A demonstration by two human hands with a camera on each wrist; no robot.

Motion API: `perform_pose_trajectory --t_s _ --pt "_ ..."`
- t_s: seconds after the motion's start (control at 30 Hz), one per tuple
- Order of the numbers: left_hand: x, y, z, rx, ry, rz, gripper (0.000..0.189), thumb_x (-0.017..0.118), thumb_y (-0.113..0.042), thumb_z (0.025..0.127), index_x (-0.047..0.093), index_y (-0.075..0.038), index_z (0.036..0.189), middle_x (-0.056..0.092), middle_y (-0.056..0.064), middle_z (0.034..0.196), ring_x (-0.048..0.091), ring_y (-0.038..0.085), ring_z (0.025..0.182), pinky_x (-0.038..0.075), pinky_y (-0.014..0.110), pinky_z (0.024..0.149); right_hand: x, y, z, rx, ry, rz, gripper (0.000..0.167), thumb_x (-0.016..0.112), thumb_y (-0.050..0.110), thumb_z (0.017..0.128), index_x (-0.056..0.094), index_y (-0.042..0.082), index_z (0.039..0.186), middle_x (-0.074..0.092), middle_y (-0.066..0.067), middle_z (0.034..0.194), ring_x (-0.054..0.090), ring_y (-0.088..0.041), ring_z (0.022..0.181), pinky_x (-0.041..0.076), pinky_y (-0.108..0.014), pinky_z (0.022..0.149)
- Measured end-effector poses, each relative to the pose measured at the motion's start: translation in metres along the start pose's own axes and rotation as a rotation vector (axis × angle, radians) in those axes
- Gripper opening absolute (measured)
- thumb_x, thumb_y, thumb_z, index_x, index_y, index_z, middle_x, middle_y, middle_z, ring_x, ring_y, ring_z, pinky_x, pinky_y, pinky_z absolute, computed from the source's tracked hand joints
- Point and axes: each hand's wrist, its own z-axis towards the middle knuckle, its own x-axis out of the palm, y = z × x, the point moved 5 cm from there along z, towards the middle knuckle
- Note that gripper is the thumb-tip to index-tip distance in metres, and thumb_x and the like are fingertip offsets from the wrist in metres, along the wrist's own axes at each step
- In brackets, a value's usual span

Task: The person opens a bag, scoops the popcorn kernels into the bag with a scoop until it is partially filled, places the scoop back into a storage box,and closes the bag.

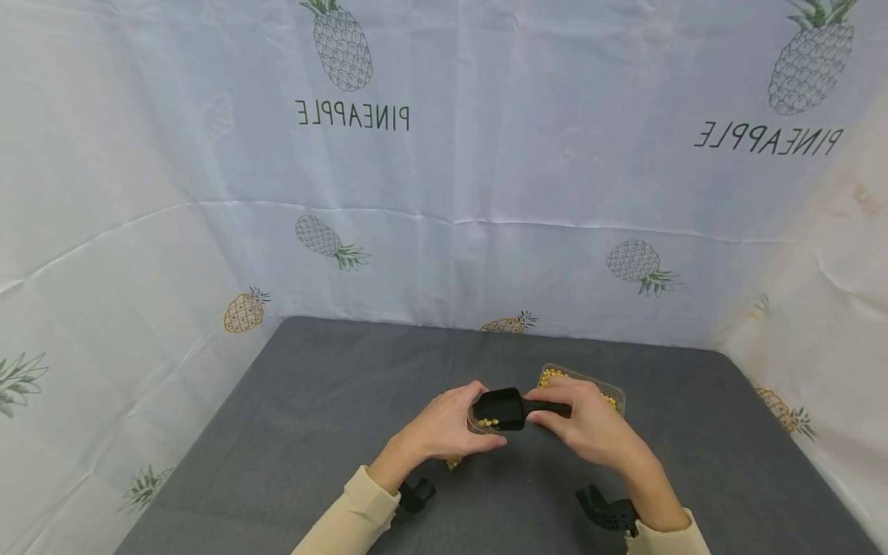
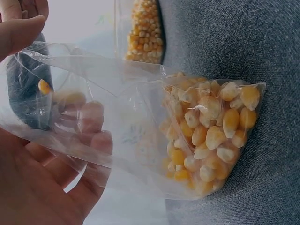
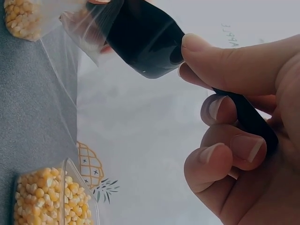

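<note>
At lower centre, your left hand [image 1: 444, 424] grips the bag [image 2: 138, 124]; your right hand [image 1: 590, 424] pinches the scoop [image 1: 501, 408]. Best tip gently, inside the bag's mouth.

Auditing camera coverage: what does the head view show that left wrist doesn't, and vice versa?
Head only: both cream sleeves, the black wrist mounts, legible mirrored PINEAPPLE lettering.

Left wrist only: the full corn heap in the clear bag, plus left fingers seen through its plastic.

Both: left hand, bag, black scoop, corn tub, gray tabletop.
</note>
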Motion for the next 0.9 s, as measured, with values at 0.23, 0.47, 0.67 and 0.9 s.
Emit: perform_pose_trajectory --t_s 0.23,0.47,0.67,0.9 --pt "0.0 -0.001 0.0 0.003 0.003 0.003 0.055 0.079 -0.048 0.085 0.058 -0.017 0.125 0.06 -0.011 0.096 0.059 -0.001 0.076 0.05 0.022 0.069 -0.004 0.0 -0.002 0.025 0.0 -0.011 0.024 0.077 0.019 0.092 0.076 0.011 0.114 0.067 0.004 0.097 0.053 -0.003 0.072 0.047 -0.027 0.061" --pt "-0.001 0.0 0.0 0.0 -0.003 0.034 0.057 0.078 -0.049 0.084 0.058 -0.016 0.126 0.057 -0.012 0.092 0.054 0.002 0.075 0.047 0.023 0.067 -0.007 0.0 -0.002 0.054 0.014 -0.026 0.025 0.077 0.02 0.092 0.076 0.012 0.115 0.064 0.009 0.092 0.05 -0.004 0.069 0.045 -0.027 0.06" --pt "-0.001 0.0 0.0 -0.002 -0.001 0.038 0.06 0.077 -0.05 0.085 0.058 -0.014 0.129 0.058 -0.011 0.093 0.055 0.002 0.074 0.048 0.023 0.066 -0.006 0.001 -0.002 0.04 0.011 -0.021 0.024 0.077 0.018 0.091 0.076 0.011 0.114 0.064 0.009 0.092 0.049 -0.003 0.069 0.045 -0.027 0.059" --pt "0.001 0.0 0.0 0.0 0.01 0.012 0.059 0.079 -0.05 0.085 0.057 -0.017 0.128 0.063 -0.007 0.105 0.06 0.0 0.078 0.051 0.024 0.07 0.007 0.004 0.002 0.006 0.04 -0.017 0.025 0.077 0.015 0.091 0.076 0.01 0.115 0.064 0.01 0.092 0.05 -0.003 0.069 0.046 -0.026 0.059"
